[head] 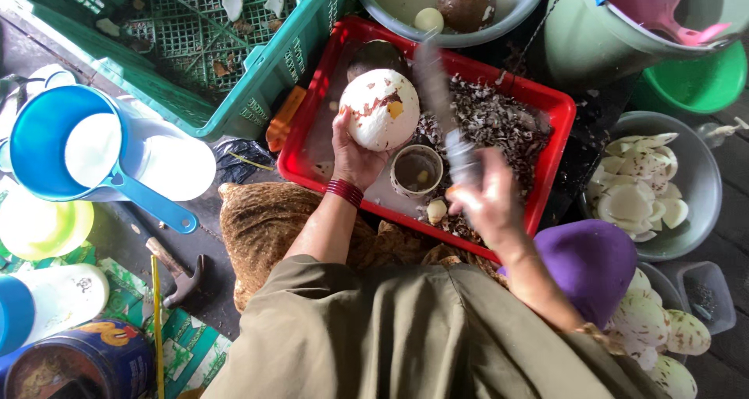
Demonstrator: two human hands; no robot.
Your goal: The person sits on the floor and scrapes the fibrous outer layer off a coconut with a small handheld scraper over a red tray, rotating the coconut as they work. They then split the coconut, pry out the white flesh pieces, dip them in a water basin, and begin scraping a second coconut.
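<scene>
Our left grip is cupping a peeled white coconut from below over the red tray, while our right grip is closing around a blurred knife (blade pointing away), just right of the coconut.

A white peeled coconut flecked with brown skin sits above a red tray strewn with dark brown and white shavings. Nearby are a green lattice crate, a blue scoop, a purple cap and red wrist bands.
</scene>
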